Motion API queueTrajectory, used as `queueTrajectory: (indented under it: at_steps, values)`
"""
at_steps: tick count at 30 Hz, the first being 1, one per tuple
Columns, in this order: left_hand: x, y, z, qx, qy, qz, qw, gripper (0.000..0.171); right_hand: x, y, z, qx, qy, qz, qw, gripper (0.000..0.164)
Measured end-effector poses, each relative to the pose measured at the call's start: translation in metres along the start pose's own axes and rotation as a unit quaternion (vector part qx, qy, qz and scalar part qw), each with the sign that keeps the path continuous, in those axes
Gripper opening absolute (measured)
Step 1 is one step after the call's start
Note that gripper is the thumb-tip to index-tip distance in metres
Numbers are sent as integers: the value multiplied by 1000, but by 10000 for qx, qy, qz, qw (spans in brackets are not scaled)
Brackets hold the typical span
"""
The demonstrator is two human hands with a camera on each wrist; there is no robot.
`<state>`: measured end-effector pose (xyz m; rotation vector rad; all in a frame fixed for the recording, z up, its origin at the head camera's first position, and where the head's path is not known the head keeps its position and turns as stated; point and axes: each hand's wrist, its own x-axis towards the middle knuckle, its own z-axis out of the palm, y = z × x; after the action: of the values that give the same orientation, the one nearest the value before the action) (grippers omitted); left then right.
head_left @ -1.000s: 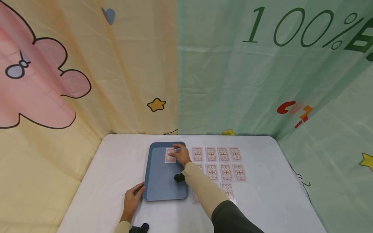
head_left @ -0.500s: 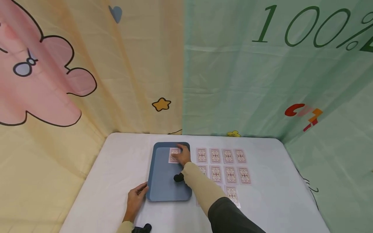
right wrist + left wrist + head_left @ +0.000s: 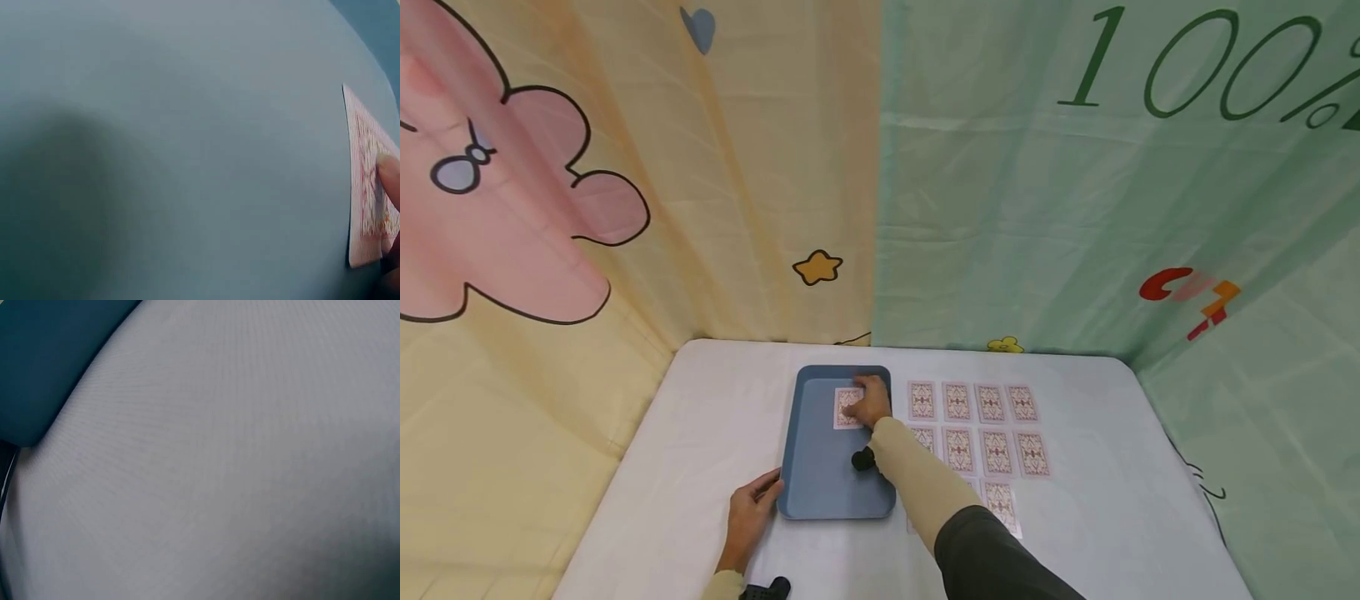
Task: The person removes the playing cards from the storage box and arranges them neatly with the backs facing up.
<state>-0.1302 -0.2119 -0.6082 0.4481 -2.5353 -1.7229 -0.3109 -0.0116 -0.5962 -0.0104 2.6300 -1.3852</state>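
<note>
A blue rectangular tray (image 3: pixel 820 475) lies on the white table, left of the rows of cards. Inside it, near the far end, is a face-down playing card (image 3: pixel 844 406) with a red patterned back. My right hand (image 3: pixel 871 404) pinches this card by its right side and covers part of it. In the right wrist view, a fingertip (image 3: pixel 389 172) lies over the card's back at the right edge. My left hand (image 3: pixel 748 514) holds the tray's near left rim, thumb and fingers at the edge. The left wrist view shows the tray corner (image 3: pixel 44 369) but not the fingers.
Several face-down playing cards (image 3: pixel 958 450) lie in rows right of the tray, some partly hidden by my right forearm (image 3: pixel 925 483). The white tabletop (image 3: pixel 1120 500) reaches back to curtains (image 3: pixel 1000 233) that hang behind and beside it.
The card in the tray has shifted slightly nearer to me along with my right hand. My left hand stays at the tray's edge. The whole view has drifted a little.
</note>
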Motion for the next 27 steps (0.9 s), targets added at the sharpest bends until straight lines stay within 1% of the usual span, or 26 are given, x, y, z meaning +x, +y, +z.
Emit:
queueTrajectory:
  at_steps: [4, 8, 14, 20, 27]
  values:
    - [1, 0, 0, -12, 1, 23, 10000, 30, -2, -2, -2, -75, -220, -88, 9997, 61]
    - [1, -2, 0, 13, 7, 52, 10000, 31, -4, -3, -2, -115, -261, -135, 9995, 57]
    - [0, -3, 0, -8, 13, 117, 9999, 31, -7, -3, -2, -273, -270, -280, 9989, 39]
    - [-1, -2, 1, 31, -21, 87, 10000, 30, -10, -3, -5, -257, -459, -421, 9977, 32]
    - [-2, -3, 0, 60, -4, 191, 9998, 30, -15, -5, -4, -56, -559, -355, 9978, 24]
